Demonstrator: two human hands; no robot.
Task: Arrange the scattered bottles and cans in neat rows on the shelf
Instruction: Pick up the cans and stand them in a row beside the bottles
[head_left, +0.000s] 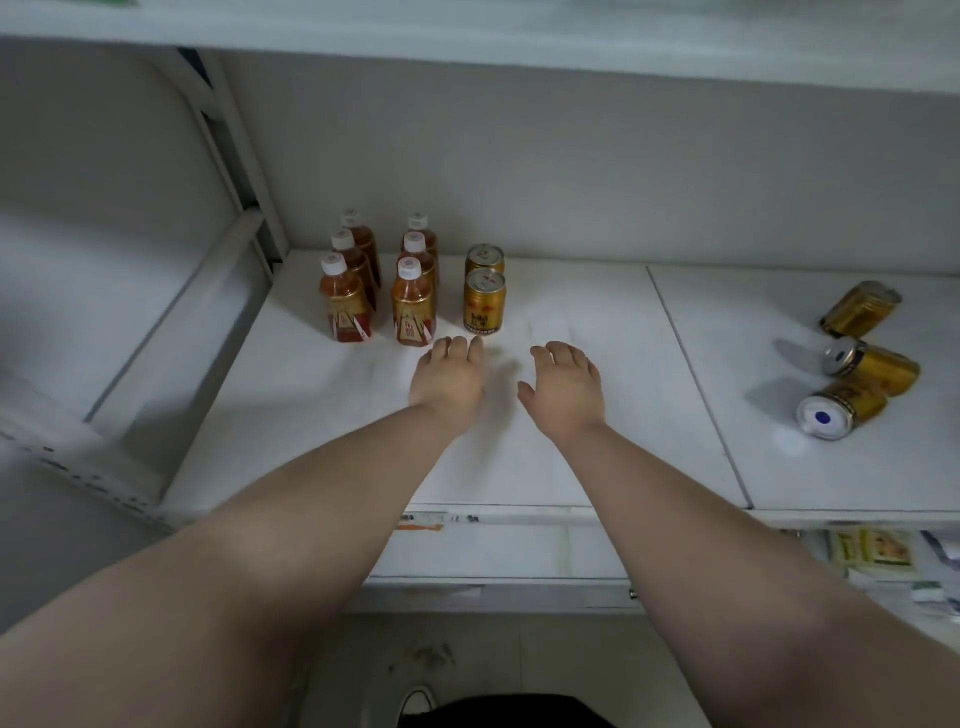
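Observation:
On the white shelf (519, 457), two rows of amber tea bottles with white caps stand upright at the back left, the left row's front bottle (344, 304) beside the right row's front bottle (413, 304). Right of them two gold cans stand one behind the other, front can (483, 301), rear can (484, 258). Three gold cans lie on their sides far right: (860, 309), (872, 364), (839, 408). My left hand (449, 379) hovers just before the front can, fingers apart, holding nothing. My right hand (566, 387) is beside it, also empty.
A white upright post (244, 171) and a lower side shelf (156, 332) border the left. Another shelf board (467, 31) hangs overhead. A seam (696, 384) divides the shelf into two panels. Packets (872, 551) lie on the level below, right.

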